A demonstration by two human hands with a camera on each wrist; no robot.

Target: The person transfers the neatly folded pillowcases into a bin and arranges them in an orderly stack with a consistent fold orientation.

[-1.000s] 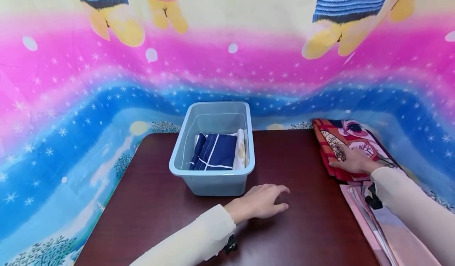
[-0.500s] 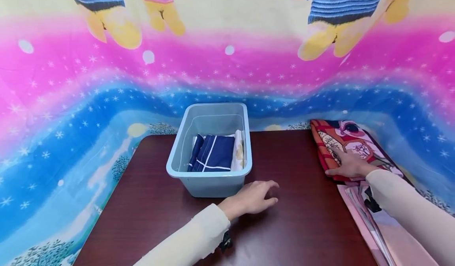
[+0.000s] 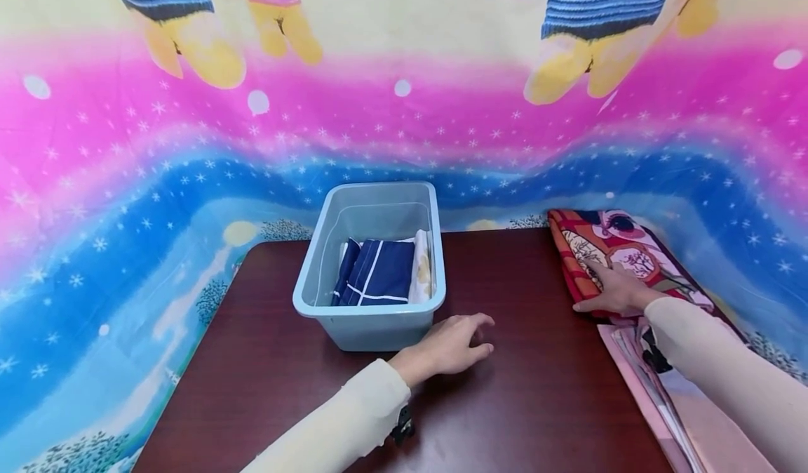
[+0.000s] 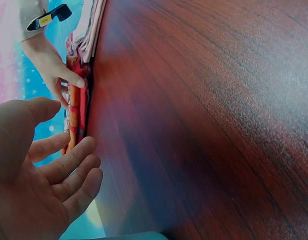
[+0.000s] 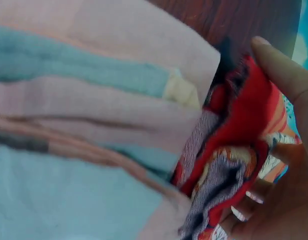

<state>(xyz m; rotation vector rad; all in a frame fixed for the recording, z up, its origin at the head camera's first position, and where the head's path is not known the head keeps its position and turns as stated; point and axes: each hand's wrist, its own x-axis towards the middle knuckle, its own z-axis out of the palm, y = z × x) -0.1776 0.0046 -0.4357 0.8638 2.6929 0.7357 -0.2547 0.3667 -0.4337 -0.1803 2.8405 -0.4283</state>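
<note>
My right hand (image 3: 615, 289) rests on a folded red patterned cloth (image 3: 634, 262) at the table's back right. Its thumb lies along the cloth's near-left edge, with the other fingers spread over the top. In the right wrist view the cloth's layered folds (image 5: 224, 175) show under the hand (image 5: 289, 190). My left hand (image 3: 451, 345) hovers over the table just right of a blue-grey plastic bin (image 3: 372, 329). Loosely bent and holding nothing, its fingers (image 4: 69, 167) appear in the left wrist view. Inside the bin are a folded navy cloth (image 3: 385, 269) with white lines and a white cloth (image 3: 421, 269).
A folded pale pink cloth (image 3: 707, 417) lies along the right side of the dark red-brown table (image 3: 505, 410), its back end against the red one. Behind the table hangs a patterned curtain (image 3: 404, 129) in pink and blue.
My left hand has drawn back slightly to the left, toward the bin. The right hand keeps its place on the red cloth. The head view has shifted a little.
</note>
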